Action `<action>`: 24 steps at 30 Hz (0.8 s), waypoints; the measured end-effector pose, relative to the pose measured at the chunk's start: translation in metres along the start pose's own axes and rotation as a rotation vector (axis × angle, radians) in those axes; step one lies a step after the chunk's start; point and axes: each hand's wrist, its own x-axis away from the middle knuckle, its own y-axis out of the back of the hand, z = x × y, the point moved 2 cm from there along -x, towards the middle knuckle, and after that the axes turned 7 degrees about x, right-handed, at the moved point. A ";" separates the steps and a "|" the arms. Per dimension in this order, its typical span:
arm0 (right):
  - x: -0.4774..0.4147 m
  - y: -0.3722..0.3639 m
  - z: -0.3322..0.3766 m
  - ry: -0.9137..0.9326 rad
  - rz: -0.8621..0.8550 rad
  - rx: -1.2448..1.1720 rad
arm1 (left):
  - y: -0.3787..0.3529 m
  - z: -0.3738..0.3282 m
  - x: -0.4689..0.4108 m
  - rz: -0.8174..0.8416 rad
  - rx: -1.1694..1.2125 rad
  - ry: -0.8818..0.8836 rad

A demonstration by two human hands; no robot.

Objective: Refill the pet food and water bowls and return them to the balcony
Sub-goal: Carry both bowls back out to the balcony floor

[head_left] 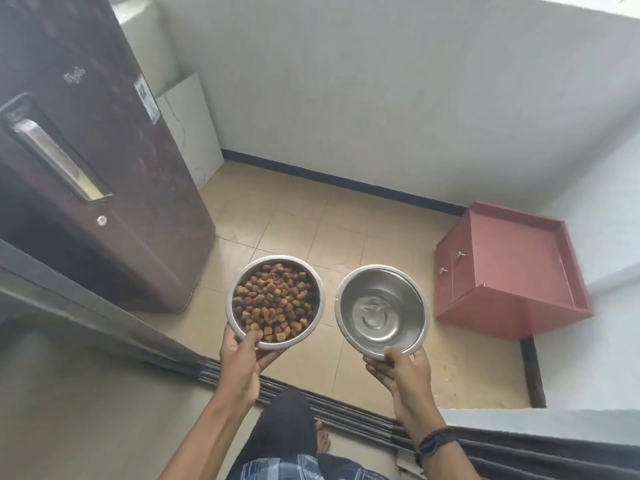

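Note:
My left hand [242,355] grips the near rim of a steel food bowl [313,271] filled with brown kibble, thumb inside the rim. My right hand [401,372] grips the near rim of a second steel bowl [349,289] holding clear water. Both bowls are held level, side by side and apart, above the beige tiled balcony floor [294,209]. I stand at the sliding-door track [346,410], one bare foot near it.
A dark maroon fridge [104,168] stands at the left of the balcony. A low red cabinet [512,271] sits in the right corner. A white slab [194,133] leans on the back wall. White walls enclose the tiled floor.

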 end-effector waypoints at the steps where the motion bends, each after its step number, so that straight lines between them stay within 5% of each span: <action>1: -0.015 -0.004 0.004 -0.017 -0.003 0.002 | -0.009 -0.001 -0.013 -0.019 -0.001 0.009; 16: -0.311 -0.071 0.012 -0.224 -0.124 0.002 | -0.142 0.059 -0.309 -0.111 -0.112 0.276; 24: -0.454 -0.086 -0.057 -0.369 -0.161 0.032 | -0.155 0.144 -0.456 -0.192 -0.133 0.379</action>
